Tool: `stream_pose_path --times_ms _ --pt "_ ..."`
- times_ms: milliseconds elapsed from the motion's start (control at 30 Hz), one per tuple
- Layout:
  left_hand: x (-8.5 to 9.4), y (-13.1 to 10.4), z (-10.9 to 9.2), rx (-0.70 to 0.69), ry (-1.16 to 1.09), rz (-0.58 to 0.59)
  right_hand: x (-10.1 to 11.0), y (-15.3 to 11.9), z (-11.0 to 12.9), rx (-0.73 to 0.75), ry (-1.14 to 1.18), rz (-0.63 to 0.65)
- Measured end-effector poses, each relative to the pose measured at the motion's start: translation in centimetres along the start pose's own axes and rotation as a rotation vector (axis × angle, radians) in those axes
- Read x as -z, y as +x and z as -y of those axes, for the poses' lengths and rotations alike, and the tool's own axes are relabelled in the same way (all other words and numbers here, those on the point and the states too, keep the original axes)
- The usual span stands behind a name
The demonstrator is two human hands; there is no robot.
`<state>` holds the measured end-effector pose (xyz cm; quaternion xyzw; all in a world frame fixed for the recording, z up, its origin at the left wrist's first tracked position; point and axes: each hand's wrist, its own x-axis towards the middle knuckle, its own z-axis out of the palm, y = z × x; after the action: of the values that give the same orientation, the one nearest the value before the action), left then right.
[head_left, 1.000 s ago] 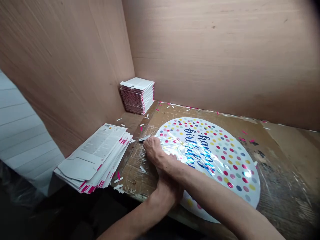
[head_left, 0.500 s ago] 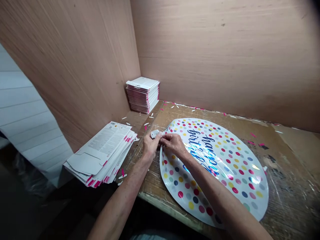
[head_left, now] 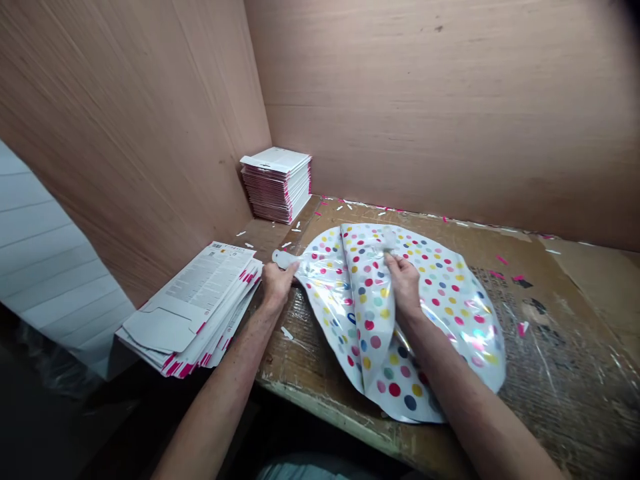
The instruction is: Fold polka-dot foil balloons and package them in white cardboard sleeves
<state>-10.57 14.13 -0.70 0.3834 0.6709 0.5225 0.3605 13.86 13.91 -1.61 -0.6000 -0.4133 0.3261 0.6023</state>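
Note:
A white foil balloon (head_left: 450,293) with coloured dots lies flat on the table, its left part folded over in a loose flap (head_left: 373,300). The fold covers most of the blue lettering. My left hand (head_left: 278,283) pinches the balloon's narrow neck, and the pale tab (head_left: 284,259) sticks out past the fingers. Closed on the raised flap near the balloon's middle is my right hand (head_left: 404,280), its fingertips at the flap's upper right edge.
Printed white card sleeves (head_left: 195,293) lie in a fanned pile at the left table edge. A taller stack of sleeves (head_left: 277,183) stands in the corner against wooden panels (head_left: 425,107). Pink and white scraps dot the brown table (head_left: 310,373).
My right hand has left the neck and moved right, pulling part of the balloon over into a fold. My left hand has shifted slightly left with the neck.

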Motion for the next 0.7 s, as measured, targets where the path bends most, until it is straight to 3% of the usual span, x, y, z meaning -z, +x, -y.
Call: stream_pose_path --times_ms 67,133,200,300,400,533,600,700 --pt "0.7 -0.9 -1.5 -0.177 0.190 -0.088 1.6 0.4 0.7 -0.091 0.127 0.076" --pt "0.6 -2.2 -3.1 -0.501 0.470 -0.128 2.2 0.3 1.6 -0.160 0.226 0.192" --pt "-0.7 -3.2 -4.2 -0.753 0.718 -0.034 1.9 0.0 2.4 -0.181 0.262 0.265" --pt "-3.6 -3.3 -4.6 -0.711 0.868 0.198 1.2 -0.4 3.2 -0.198 0.291 0.260" --pt "-5.2 -3.1 -4.1 -0.626 0.892 0.245 1.1 -0.6 3.0 -0.184 0.252 0.257" --pt "-4.5 -5.5 -2.6 -0.694 0.722 0.202 1.9 -0.5 1.9 -0.168 0.026 0.231" --pt "-3.6 -7.1 -1.2 -0.739 0.657 0.269 2.9 -0.2 1.3 -0.189 -0.101 0.222" --pt "-2.8 -8.3 1.2 -0.712 0.743 0.416 5.6 0.5 0.8 -0.197 -0.218 0.188"
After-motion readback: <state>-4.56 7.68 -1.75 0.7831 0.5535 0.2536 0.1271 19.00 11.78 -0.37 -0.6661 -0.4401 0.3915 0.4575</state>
